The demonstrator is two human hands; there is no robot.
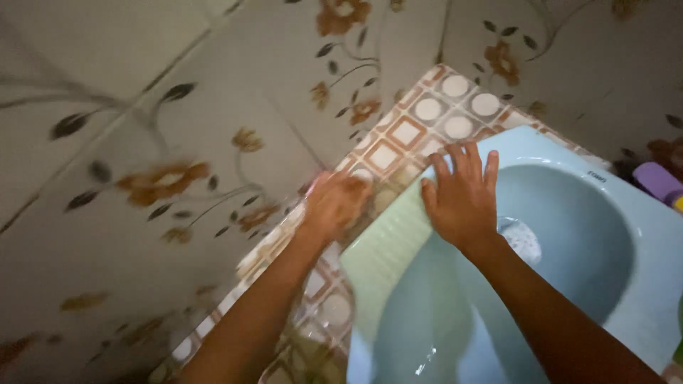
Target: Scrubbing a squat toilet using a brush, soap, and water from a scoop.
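A pale blue squat toilet pan (569, 235), ribbed footrest at its left edge, sits sunk in the patterned tile floor (405, 131).

A home bathroom, seen from above as I crouch over it. A pale blue squat toilet (569, 235) is set into the floor, with a ribbed footrest (388, 256) along its rim and water in the bowl. The floor tiles (409, 131) beside it carry brown squares and white circles. The wall tiles (163, 178) are glossy grey with printed brown flowers and dark leaves. A purple object (658, 181) lies at the far edge, too cut off to identify
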